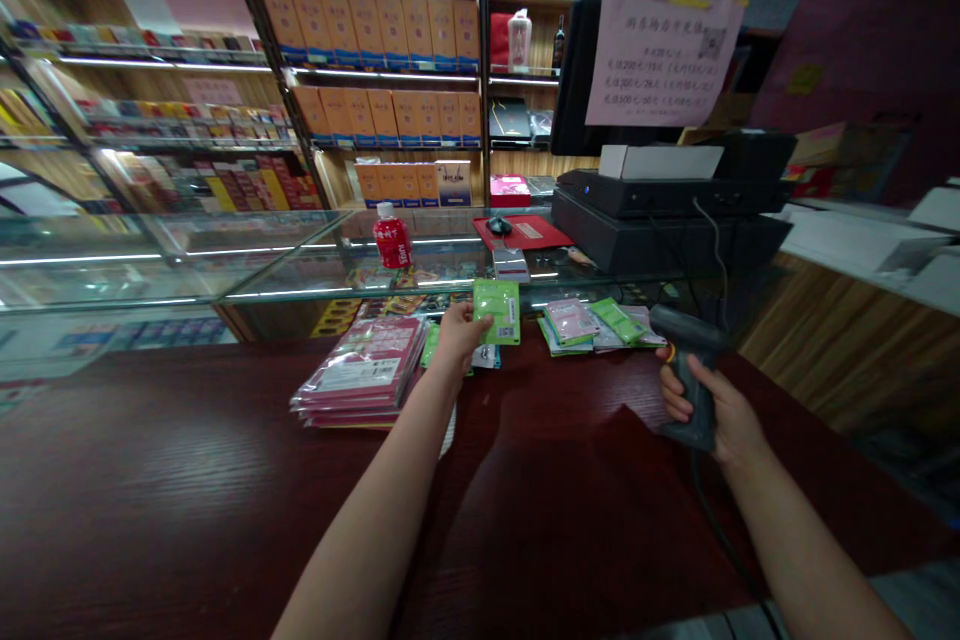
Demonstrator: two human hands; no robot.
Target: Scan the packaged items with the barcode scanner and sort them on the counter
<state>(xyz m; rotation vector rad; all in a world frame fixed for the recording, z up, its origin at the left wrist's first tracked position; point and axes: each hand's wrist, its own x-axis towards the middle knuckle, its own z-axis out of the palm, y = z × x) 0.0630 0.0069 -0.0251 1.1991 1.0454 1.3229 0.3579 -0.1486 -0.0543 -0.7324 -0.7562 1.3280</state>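
Note:
Between the thumb and fingers of my left hand [457, 338] is a flat green packet [496, 310], held up with a small printed code in its lower corner. My right hand [716, 410] is wrapped round the handle of a dark barcode scanner [694, 370], whose head points left towards the packets. Under and behind my left hand lie more small packets [486, 356], partly hidden. To its left is a stack of pink plastic-wrapped packages [367, 370]. Between my hands, a pile of green and pink packets [574, 322] rests near the counter's back edge.
Behind the brown counter [187, 460] stands a glass display case [300, 270] with a red bottle [392, 238], a mouse [499, 225] on a red mat, and a dark cash register [667, 230] with a paper sign [664, 60]. The scanner's cable [720, 530] trails towards the front edge.

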